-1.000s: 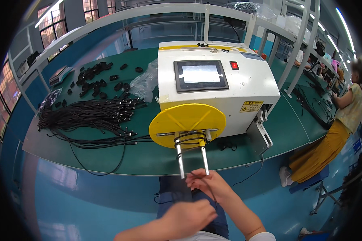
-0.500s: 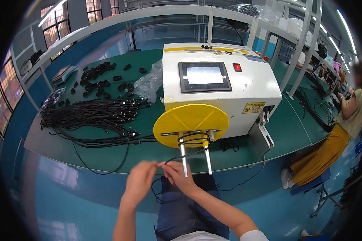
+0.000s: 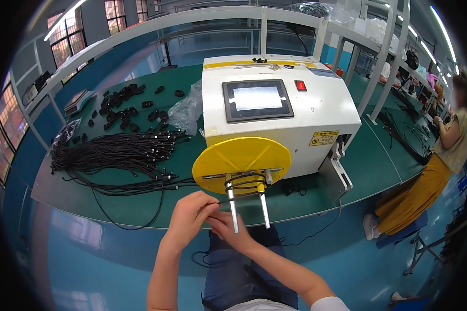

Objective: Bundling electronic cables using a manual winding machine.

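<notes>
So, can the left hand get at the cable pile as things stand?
Probably not without letting go: the left hand pinches a cable leading to the rods, though nothing visible blocks the pile.

A co-worker (image 3: 415,194) is at right, a dark-framed window (image 3: 67,37) at upper left.

Floor (image 3: 88,254) was glossy blue, streaked with pale reflections. Wall (image 3: 94,23) showed grey above, blue below. Windows (image 3: 67,39), gridded and pinkish-bright, lined the left side. Green-topped surface (image 3: 368,176) spanned the middle; white metal frame (image 3: 161,22) stood behind it. Tube lights (image 3: 444,36) receded overhead at right; single light strip (image 3: 65,19) glowed upper left.
</notes>
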### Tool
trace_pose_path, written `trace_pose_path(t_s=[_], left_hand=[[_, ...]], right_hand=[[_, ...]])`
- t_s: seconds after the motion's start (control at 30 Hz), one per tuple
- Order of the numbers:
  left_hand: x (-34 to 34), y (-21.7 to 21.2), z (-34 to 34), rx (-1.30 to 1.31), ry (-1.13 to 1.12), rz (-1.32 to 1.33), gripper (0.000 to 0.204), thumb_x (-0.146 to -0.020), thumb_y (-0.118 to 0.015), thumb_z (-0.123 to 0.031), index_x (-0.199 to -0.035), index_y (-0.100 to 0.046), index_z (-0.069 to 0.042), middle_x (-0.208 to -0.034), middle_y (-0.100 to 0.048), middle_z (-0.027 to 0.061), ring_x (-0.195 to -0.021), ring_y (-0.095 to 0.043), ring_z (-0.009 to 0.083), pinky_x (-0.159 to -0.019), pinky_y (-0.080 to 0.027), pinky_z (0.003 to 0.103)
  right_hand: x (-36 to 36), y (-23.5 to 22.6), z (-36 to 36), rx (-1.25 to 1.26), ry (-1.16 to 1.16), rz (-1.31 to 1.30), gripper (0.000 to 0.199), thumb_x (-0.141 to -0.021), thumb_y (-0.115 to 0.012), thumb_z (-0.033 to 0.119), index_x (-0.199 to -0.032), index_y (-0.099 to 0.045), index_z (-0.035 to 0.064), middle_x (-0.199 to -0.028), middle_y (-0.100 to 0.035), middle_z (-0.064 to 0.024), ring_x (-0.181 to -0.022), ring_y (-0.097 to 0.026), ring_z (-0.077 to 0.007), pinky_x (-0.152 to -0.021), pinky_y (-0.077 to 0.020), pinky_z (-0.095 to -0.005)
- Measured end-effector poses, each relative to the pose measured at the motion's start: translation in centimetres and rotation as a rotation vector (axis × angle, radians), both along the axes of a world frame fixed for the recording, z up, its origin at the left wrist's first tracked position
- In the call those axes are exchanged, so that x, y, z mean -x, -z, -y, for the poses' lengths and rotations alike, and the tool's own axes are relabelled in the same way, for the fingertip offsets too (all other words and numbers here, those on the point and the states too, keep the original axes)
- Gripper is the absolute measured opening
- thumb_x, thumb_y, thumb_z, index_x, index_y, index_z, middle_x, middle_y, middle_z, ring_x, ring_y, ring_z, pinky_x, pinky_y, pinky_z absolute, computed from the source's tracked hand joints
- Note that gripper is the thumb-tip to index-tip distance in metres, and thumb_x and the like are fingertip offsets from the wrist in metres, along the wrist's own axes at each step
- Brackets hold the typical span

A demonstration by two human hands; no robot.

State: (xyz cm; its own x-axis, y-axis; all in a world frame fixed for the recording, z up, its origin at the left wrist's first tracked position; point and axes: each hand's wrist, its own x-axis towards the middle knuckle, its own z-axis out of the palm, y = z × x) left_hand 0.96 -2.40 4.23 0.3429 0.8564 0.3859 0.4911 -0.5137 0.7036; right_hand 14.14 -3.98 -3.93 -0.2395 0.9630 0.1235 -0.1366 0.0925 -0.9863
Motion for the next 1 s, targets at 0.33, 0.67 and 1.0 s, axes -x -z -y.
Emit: trace_pose_path(t_s=[0.33, 0.67, 1.0], left_hand=[[-3.0, 1.8, 0.1, 0.381, 0.086, 0.364, 0.017, -0.089, -0.052, 0.002, -0.098, -0.065, 0.006, -0.088, -0.069, 0.0114, -0.081, -0.068, 0.0169, -0.070, -0.055, 0.025], [-2.5, 2.3, -0.3, 0.429, 0.150, 0.409, 0.017, -0.090, -0.052, -0.001, -0.098, -0.066, 0.005, -0.087, -0.069, 0.0098, -0.080, -0.067, 0.0157, -0.071, -0.053, 0.026], [1.0, -2.5, 0.4, 0.241, 0.106, 0.217, 0.012, -0.086, -0.059, -0.006, -0.089, -0.068, 0.002, -0.083, -0.066, 0.0073, -0.067, -0.060, 0.0123, -0.063, -0.048, 0.024]], right_hand=[[-15.5, -5.2, 1.1, 0.495, -0.365, -0.619, 0.023, -0.099, -0.043, 0.019, -0.100, -0.056, 0.0002, -0.055, -0.035, 0.0027, -0.043, -0.029, -0.0059, -0.041, -0.0240, -0.0220], [-7.3, -12.4, 5.1, 0.549, -0.062, -0.686, 0.033, -0.102, -0.036, 0.023, -0.110, -0.055, -0.0020, -0.067, -0.051, -0.0023, -0.054, -0.048, -0.0118, -0.054, -0.0406, -0.0261], [0.4, -7.6, 6.0, 0.339, -0.086, -0.601, 0.038, -0.101, -0.039, 0.026, -0.108, -0.057, -0.0072, -0.093, -0.066, -0.0161, -0.087, -0.066, -0.0236, -0.082, -0.0513, -0.0346]])
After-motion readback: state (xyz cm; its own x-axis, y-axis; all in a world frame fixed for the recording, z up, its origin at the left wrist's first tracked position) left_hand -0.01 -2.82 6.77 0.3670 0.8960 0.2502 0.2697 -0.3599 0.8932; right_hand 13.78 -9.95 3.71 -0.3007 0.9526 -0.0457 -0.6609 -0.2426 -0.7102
